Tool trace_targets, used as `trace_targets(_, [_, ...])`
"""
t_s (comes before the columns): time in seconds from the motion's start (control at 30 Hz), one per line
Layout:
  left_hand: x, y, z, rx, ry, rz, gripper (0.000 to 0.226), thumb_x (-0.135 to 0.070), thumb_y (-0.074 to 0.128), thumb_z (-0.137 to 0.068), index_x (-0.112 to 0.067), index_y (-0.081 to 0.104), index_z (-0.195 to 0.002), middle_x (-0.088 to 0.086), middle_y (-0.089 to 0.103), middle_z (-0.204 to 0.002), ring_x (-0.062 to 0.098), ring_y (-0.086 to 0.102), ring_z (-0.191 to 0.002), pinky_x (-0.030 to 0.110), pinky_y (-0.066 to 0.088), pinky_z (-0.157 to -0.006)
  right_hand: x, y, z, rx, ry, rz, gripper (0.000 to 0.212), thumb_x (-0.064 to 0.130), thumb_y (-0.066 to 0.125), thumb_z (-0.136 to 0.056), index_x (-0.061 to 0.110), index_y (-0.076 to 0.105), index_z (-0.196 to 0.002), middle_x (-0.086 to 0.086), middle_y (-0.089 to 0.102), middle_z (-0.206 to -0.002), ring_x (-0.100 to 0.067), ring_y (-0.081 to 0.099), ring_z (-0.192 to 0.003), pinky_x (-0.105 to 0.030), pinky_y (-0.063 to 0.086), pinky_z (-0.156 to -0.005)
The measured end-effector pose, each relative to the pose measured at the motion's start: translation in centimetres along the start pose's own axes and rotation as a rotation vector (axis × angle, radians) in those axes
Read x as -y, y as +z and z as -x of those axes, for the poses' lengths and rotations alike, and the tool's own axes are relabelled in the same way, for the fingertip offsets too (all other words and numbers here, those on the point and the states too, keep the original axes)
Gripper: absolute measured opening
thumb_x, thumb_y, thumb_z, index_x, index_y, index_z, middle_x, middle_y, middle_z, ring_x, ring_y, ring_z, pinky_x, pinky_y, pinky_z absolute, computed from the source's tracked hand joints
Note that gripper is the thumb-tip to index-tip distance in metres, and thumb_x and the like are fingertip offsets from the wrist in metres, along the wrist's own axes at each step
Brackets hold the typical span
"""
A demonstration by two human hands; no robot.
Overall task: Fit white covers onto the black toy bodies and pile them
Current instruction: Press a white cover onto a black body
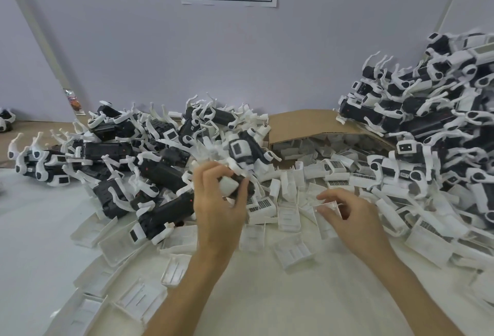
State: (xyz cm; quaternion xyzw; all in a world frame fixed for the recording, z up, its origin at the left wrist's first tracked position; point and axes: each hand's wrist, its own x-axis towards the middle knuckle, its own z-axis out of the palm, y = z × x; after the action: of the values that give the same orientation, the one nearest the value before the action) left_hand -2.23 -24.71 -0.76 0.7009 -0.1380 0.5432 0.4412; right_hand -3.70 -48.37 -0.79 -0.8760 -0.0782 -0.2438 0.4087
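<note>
Grip: left hand [217, 203] on toy body [246, 148]; long axis away

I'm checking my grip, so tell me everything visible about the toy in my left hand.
The toy is black plastic, by its look, with white legs and a white-framed dark panel facing the camera. It tilts up and away above loose covers; the left hand grips its near end, fingers curled round a white block. Whether it touches the heap behind cannot be told.
</note>
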Motion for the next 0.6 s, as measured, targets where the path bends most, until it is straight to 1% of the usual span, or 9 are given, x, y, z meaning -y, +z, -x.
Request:
trace_targets(0.07, [-0.2,0.3,0.3,0.058,0.052,-0.03,0.032,0.0,0.081,-0.08,-0.007,0.055,-0.099,0.01,0.056,-0.104,0.01,0.05,-0.102,0.013,0.042,-0.094,-0.1,0.0,0.0,0.039,0.011,0.015,0.024,0.009,0.077,-0.085,0.031,0.069,-0.081,0.024,0.06,-0.06,-0.004,0.045,-0.048,-0.012,0.035,-0.051])
trace_targets(0.13, [-0.3,0.3,0.5,0.082,0.086,-0.013,0.035,0.001,0.082,-0.079,-0.01,0.055,-0.099,0.004,0.056,-0.105,0.004,0.051,-0.101,0.008,0.042,-0.09,0.0,0.1,0.1,0.061,0.022,0.009,0.023,0.011,0.072,-0.09,0.032,0.068,-0.083,0.03,0.066,-0.077,-0.009,0.05,-0.05,-0.013,0.038,-0.051])
trace_targets(0.2, [-0.4,0.1,0.5,0.097,0.043,0.003,0.036,-0.007,0.081,-0.082,-0.014,0.054,-0.105,-0.006,0.056,-0.103,-0.004,0.051,-0.094,0.006,0.043,-0.084,0.1,0.2,0.2,0.044,0.023,-0.023,0.021,0.01,0.065,-0.095,0.03,0.067,-0.087,0.022,0.069,-0.09,-0.011,0.054,-0.05,-0.009,0.039,-0.048])
trace_targets(0.27, [-0.6,-0.2,0.2,0.107,-0.153,-0.003,0.037,-0.023,0.077,-0.087,-0.024,0.051,-0.113,-0.013,0.057,-0.093,0.0,0.055,-0.078,0.009,0.046,-0.071,0.3,0.4,0.2,0.016,0.043,-0.088,0.022,0.009,0.061,-0.097,0.029,0.065,-0.089,0.014,0.068,-0.097,-0.005,0.055,-0.046,-0.007,0.043,-0.045])
trace_targets(0.33, [-0.4,-0.4,-0.2,0.121,-0.349,-0.028,0.033,-0.032,0.073,-0.091,-0.031,0.051,-0.117,-0.014,0.06,-0.086,0.005,0.058,-0.069,0.019,0.05,-0.064,0.4,0.4,0.3,0.0,0.066,-0.108,0.023,0.01,0.058,-0.099,0.03,0.063,-0.09,0.015,0.065,-0.1,-0.005,0.055,-0.043,-0.015,0.048,-0.041])
trace_targets(0.37, [-0.1,-0.5,-0.4,0.126,-0.406,-0.03,0.029,-0.032,0.071,-0.093,-0.03,0.054,-0.115,-0.012,0.062,-0.084,0.008,0.06,-0.069,0.024,0.051,-0.064,0.3,0.4,0.3,0.002,0.062,-0.09,0.023,0.01,0.058,-0.099,0.031,0.063,-0.091,0.017,0.065,-0.099,-0.006,0.052,-0.04,-0.02,0.049,-0.04])
trace_targets(0.47, [0.1,-0.7,-1.1,0.082,-0.539,0.094,0.016,-0.028,0.07,-0.094,-0.025,0.059,-0.105,-0.008,0.063,-0.077,0.007,0.061,-0.063,0.019,0.049,-0.056,0.2,0.5,0.3,0.037,0.037,-0.046,0.023,0.011,0.059,-0.099,0.033,0.063,-0.093,0.025,0.066,-0.096,-0.008,0.044,-0.04,-0.031,0.054,-0.047])
trace_targets(0.53, [-0.1,-0.8,-1.2,0.034,-0.662,0.217,0.013,-0.027,0.07,-0.093,-0.025,0.059,-0.1,-0.009,0.063,-0.074,0.009,0.061,-0.062,0.026,0.053,-0.05,0.2,0.6,0.4,0.053,0.024,-0.043,0.023,0.014,0.062,-0.096,0.037,0.063,-0.095,0.027,0.066,-0.095,-0.008,0.037,-0.042,-0.018,0.044,-0.05])
trace_targets(0.6, [-0.2,-0.7,-1.4,-0.01,-0.776,0.334,0.013,-0.027,0.071,-0.092,-0.024,0.061,-0.099,-0.007,0.065,-0.081,0.014,0.063,-0.065,0.029,0.051,-0.045,0.3,0.7,0.5,0.057,0.026,-0.06,0.025,0.017,0.067,-0.093,0.041,0.062,-0.098,0.018,0.069,-0.092,-0.009,0.033,-0.042,-0.014,0.036,-0.05])
